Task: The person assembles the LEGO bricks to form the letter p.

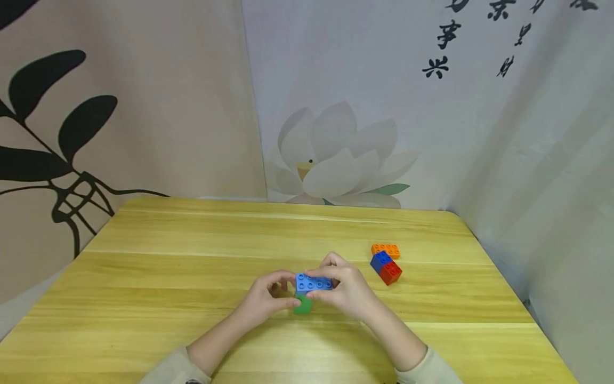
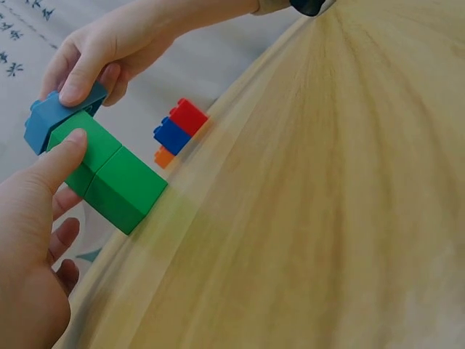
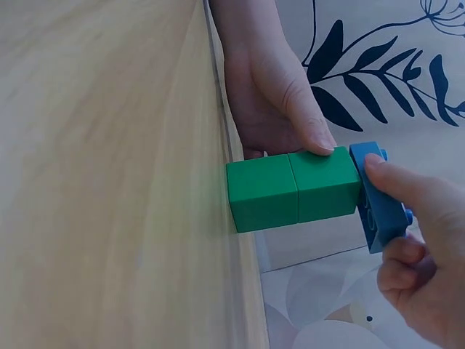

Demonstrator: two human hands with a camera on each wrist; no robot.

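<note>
Gripping, L hand [image 1: 264, 298]: thumb on near side of upper green block [image 3: 327, 185], other fingers round the far side.
Pinching, R hand [image 1: 347, 288]: light blue brick [image 1: 314, 284] btwn thumb (near edge) & forefinger (far edge).
Light blue brick: btwn both hands, at top of the green pair. L end over the green, R end sticks out twd R hand. Studs up. Looks a bit tilted in R wrist view; can't tell if fully seated.
Green pair: upper one flush on lower green block [image 3: 263, 193], seam visible, upright, at L hand's fingertips. Btm looks to be on bench [image 1: 192, 250].
Other bricks: beyond R hand & to its right, apart from both hands. Dark blue block [image 1: 381, 261] touches red block [image 1: 390, 272], red nearer the hands. Orange brick [image 1: 389, 251] just behind dark blue; can't tell if touching. Studs up on all 3.
Bench surface: light wood grain, under both hands, runs well past them each side.
Sleeves: L sleeve [image 1: 175, 369] & R sleeve [image 1: 429, 368], light-col., pulled back past wrists.
Backdrop: cloth [image 1: 192, 106] beyond hands. Black plant print [image 1: 40, 82] off L hand's side, lotus print [image 1: 336, 173] abt straight ahead, black characters [image 1: 447, 34] up twd R hand's side.
</note>
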